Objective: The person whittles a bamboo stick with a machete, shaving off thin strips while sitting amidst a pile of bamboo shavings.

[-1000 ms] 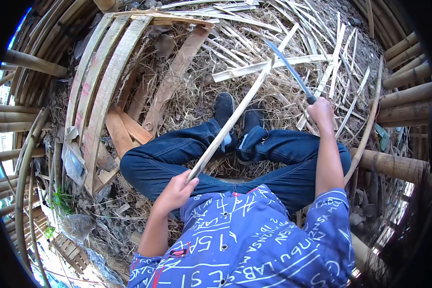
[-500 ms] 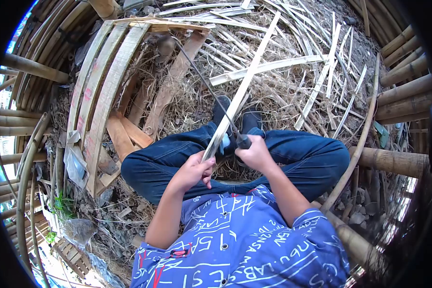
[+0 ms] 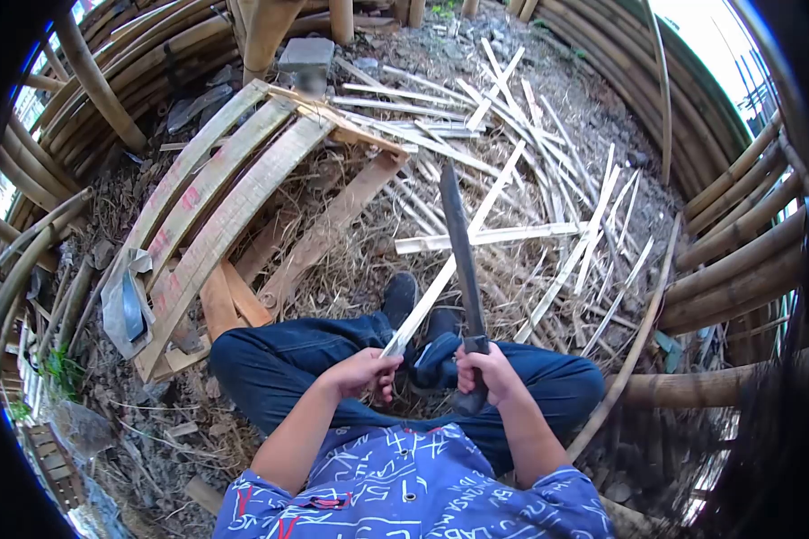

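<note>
My left hand (image 3: 361,371) grips the near end of a long pale bamboo strip (image 3: 430,298), which slants away up and to the right over the shavings. In my right hand (image 3: 493,372) is the dark handle of a machete (image 3: 461,247), its long blade pointing forward and up. The blade overlaps the middle of the strip in this view. Both hands are in front of my lap, between my crossed legs in blue jeans (image 3: 283,364). A dark shoe (image 3: 400,295) shows just beyond the strip's near end.
A slatted wooden pallet (image 3: 229,202) stands at the left, with a plastic bag (image 3: 126,301) by its near end. Several split bamboo strips (image 3: 566,265) and curly shavings (image 3: 351,238) cover the ground ahead. A grey block (image 3: 306,56) lies at the back; bamboo poles (image 3: 737,269) wall the right side.
The machete has swung from pointing left across the strip to pointing forward, and my right hand has turned upright. My left hand keeps the strip. The view has tilted up.
</note>
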`<control>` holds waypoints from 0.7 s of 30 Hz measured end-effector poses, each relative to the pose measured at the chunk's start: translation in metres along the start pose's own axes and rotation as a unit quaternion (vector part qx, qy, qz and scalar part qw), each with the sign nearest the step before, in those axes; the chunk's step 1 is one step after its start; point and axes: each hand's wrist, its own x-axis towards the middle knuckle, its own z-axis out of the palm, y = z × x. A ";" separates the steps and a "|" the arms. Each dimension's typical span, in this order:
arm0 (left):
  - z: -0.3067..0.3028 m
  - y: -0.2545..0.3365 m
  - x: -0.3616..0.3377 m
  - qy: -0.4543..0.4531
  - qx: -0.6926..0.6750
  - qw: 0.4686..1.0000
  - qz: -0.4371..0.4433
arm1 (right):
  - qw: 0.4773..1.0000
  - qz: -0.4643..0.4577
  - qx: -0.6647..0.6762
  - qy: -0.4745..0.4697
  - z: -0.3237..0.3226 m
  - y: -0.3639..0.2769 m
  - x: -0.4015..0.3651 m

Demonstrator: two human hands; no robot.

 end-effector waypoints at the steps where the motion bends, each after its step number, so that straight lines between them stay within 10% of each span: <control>1: 0.002 -0.001 0.005 0.007 0.038 0.999 0.012 | 1.000 -0.001 -0.006 -0.006 -0.003 -0.013 -0.010; 7: 0.029 -0.004 -0.007 0.034 0.242 0.969 0.040 | 0.975 -0.089 -0.173 0.106 -0.020 -0.083 -0.073; 21: 0.055 0.025 -0.073 0.019 0.133 0.986 0.101 | 0.862 -0.341 -0.307 0.218 -0.035 -0.184 -0.105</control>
